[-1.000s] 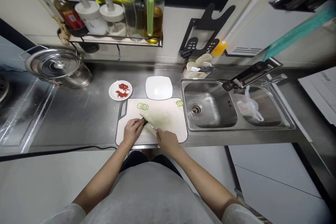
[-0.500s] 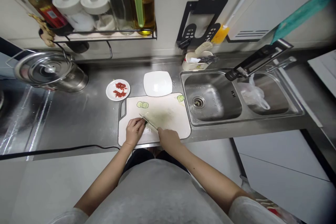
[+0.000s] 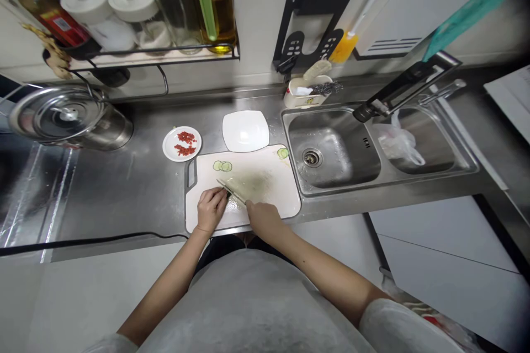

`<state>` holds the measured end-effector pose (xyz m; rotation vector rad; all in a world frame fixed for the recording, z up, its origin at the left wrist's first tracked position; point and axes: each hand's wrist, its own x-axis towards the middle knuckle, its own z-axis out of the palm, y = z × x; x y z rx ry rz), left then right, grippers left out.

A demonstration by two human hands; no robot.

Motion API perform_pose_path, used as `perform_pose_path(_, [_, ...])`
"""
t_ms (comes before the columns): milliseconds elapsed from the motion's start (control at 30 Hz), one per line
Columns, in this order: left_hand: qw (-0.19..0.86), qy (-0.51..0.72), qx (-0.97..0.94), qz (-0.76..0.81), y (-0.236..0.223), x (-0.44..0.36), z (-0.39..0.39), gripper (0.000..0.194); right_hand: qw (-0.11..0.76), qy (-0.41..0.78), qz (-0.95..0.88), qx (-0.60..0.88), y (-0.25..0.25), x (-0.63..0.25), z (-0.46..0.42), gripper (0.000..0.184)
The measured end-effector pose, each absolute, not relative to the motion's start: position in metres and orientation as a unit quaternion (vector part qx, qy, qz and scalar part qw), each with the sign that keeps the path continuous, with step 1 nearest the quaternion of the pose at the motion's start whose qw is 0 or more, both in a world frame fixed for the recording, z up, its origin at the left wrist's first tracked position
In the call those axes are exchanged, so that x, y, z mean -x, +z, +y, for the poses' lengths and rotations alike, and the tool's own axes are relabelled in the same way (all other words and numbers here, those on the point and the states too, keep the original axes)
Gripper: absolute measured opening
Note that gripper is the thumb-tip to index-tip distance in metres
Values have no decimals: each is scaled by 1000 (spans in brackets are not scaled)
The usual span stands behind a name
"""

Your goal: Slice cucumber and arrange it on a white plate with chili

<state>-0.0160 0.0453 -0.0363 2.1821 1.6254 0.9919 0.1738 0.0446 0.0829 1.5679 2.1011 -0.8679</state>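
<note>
My right hand (image 3: 264,217) is closed round the handle of a kitchen knife (image 3: 232,192), whose blade slants up and left over a white cutting board (image 3: 199,212). Close against the blade, the bent fingers of my left hand (image 3: 210,208) press on a dark green piece of cucumber (image 3: 228,194), mostly hidden by the fingers and the knife. Pale green cucumber slices (image 3: 222,166) lie overlapping near the board's upper left. More cucumber slices (image 3: 282,153) rest at its upper right corner. The board's middle is wet and greenish.
Behind the board stand a white square plate (image 3: 245,131) and a small round plate (image 3: 169,144) with chopped red bits. A double sink (image 3: 335,149) adjoins on the right. At the left are a lidded steel pot (image 3: 105,127) and a black cable (image 3: 103,239).
The whole view has shifted slightly. Both hands, the knife and the cucumber keep almost the same places on the board.
</note>
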Motion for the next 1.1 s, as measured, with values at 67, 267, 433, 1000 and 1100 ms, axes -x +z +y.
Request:
perform_pose_path(67, [119, 340, -749, 555, -35, 16, 45, 17, 190, -310, 747, -557, 83, -173, 46, 27])
perform_pose_path(267, [109, 351, -755, 543, -33, 15, 46, 16, 192, -308, 753, -549, 81, -172, 51, 27])
perform_pose_path(433, [125, 350, -751, 546, -34, 15, 47, 16, 183, -304, 755, -551, 77, -172, 52, 27])
perform_pose_path(1000, [128, 351, -748, 548, -35, 14, 47, 21, 177, -292, 759, -554, 61, -171, 56, 30])
perform_pose_path(1100, [127, 350, -747, 551, -38, 13, 46, 22, 182, -295, 764, -543, 60, -171, 60, 31])
